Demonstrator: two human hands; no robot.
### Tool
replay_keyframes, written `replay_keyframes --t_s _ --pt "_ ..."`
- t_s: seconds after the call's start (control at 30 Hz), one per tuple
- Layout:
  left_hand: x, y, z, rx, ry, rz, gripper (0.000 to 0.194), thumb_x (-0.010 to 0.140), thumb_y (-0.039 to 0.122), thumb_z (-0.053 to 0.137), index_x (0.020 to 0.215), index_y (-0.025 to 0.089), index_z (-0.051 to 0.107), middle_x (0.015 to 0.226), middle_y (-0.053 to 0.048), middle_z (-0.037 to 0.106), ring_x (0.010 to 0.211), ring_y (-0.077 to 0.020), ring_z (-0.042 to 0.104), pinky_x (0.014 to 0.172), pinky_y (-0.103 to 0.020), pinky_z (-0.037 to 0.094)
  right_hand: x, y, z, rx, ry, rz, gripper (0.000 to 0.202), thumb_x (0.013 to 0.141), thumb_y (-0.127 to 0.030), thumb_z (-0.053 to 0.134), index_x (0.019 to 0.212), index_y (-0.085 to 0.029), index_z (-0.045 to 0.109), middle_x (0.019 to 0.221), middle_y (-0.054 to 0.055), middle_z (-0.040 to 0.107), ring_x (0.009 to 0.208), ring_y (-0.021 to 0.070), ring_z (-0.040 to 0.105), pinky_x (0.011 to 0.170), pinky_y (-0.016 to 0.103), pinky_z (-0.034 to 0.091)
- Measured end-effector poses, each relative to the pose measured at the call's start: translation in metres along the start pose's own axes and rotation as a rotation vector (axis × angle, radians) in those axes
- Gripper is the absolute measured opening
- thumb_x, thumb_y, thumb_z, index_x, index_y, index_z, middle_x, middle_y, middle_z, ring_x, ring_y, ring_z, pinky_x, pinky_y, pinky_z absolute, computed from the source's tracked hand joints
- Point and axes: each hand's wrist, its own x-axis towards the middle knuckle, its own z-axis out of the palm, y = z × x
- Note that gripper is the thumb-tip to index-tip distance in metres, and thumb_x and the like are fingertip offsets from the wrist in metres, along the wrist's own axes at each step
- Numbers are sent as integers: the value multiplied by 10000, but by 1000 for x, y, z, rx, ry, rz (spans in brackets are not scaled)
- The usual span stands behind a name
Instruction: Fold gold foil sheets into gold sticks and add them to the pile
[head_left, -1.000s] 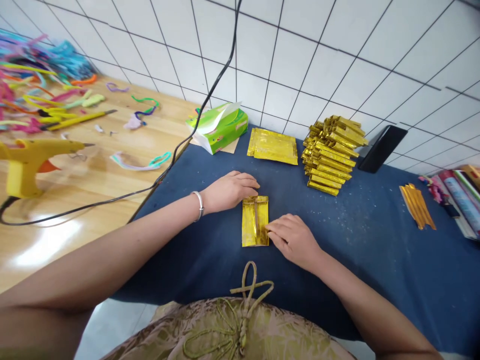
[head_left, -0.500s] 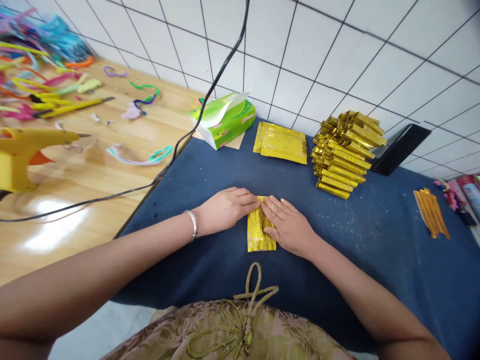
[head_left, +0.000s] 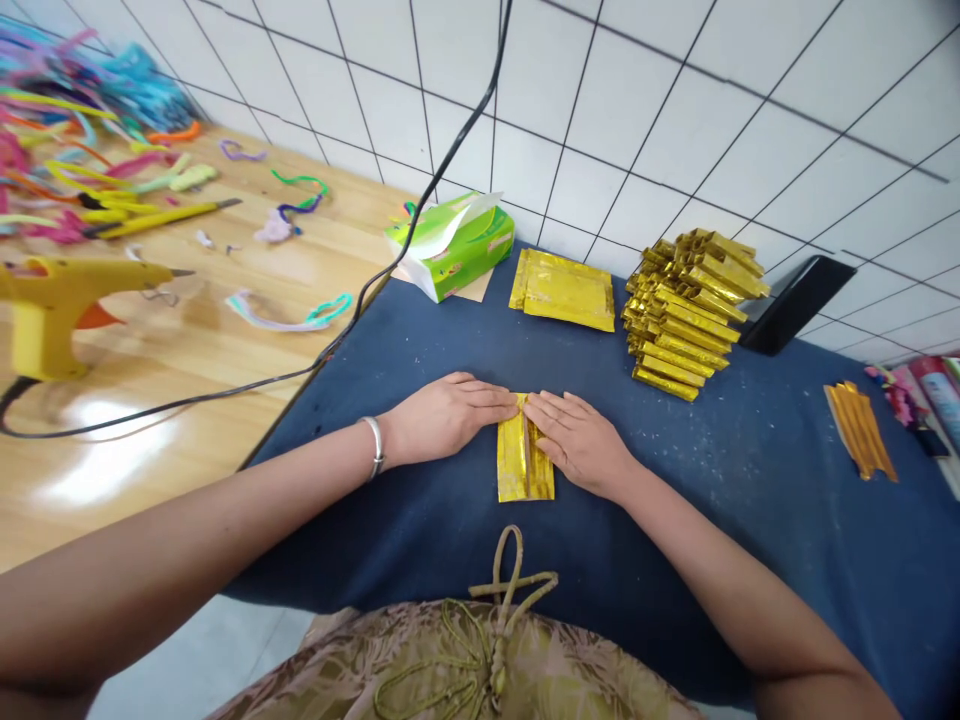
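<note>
A gold foil piece (head_left: pixel 513 460) with a lengthwise fold lies flat on the dark blue cloth (head_left: pixel 420 540) in front of me. My left hand (head_left: pixel 450 418), with a silver bangle at the wrist, rests with flattened fingers at the foil's upper left edge. On the upper right part, my right hand (head_left: pixel 581 440) lies with its fingers stretched over the foil. The fingertips of both hands come close together near the top of the fold. Farther back are a flat stack of gold sheets (head_left: pixel 568 292) and a heap of folded gold strips (head_left: pixel 686 320).
A green tissue pack (head_left: pixel 465 245) and a black phone-like object (head_left: pixel 801 305) stand near the wall. On the left wooden table are a yellow glue gun (head_left: pixel 52 310) and colourful pipe cleaners. A black cable (head_left: pixel 360 300) hangs across. Orange-gold strips (head_left: pixel 860 430) lie right.
My right hand's fingers and thumb have shifted slightly up the foil, showing more of its lower right part. The view has moved a little to the left.
</note>
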Motion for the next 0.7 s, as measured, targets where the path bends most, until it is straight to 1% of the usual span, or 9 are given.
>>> replay_keyframes --t_s 0.1,0.2,0.33,0.5,0.6,0.7 --pt "-5 3 -4 -12 6 -6 436 926 207 360 1360 229 395 1358 -35 502 1257 -141 450 1045 -321 278 -5 3 -3 45 -23 -16 484 960 -292 307 1436 -232 251 1461 32 360 1367 158 280 1119 426 255" --pt "-9 7 -6 -18 27 11 453 929 285 391 1379 238 366 1361 -42 498 1285 -154 422 1075 -341 246 -10 3 -4 58 -39 -34 511 954 -277 311 1450 -217 202 1479 43 326 1386 156 231 1123 433 244" --pt "-4 2 -6 11 72 15 389 945 334 379 1317 252 456 1328 -40 533 1262 -150 454 1068 -334 253 -7 3 -5 20 -25 -47 535 938 -294 360 1447 -213 214 1481 66 318 1388 171 226 1118 448 251" --pt "11 -16 -6 90 134 -11 327 938 335 411 1208 231 562 1250 -56 596 1212 -164 503 996 -322 327 10 8 -6 -51 -18 -42 529 937 -324 373 1432 -172 265 1472 98 328 1390 189 223 1116 441 257" --pt "10 -21 -4 90 141 -9 319 944 305 402 1212 229 557 1255 -52 593 1193 -150 519 978 -306 347 15 12 -4 -68 -28 -56 530 940 -326 368 1434 -169 260 1479 96 313 1393 189 211 1121 442 246" --pt "6 -21 -2 58 152 -11 326 951 284 381 1230 237 541 1265 -44 587 1204 -122 509 990 -278 342 15 15 -2 -66 -25 -59 538 935 -319 381 1441 -195 244 1489 84 292 1395 184 202 1122 450 236"
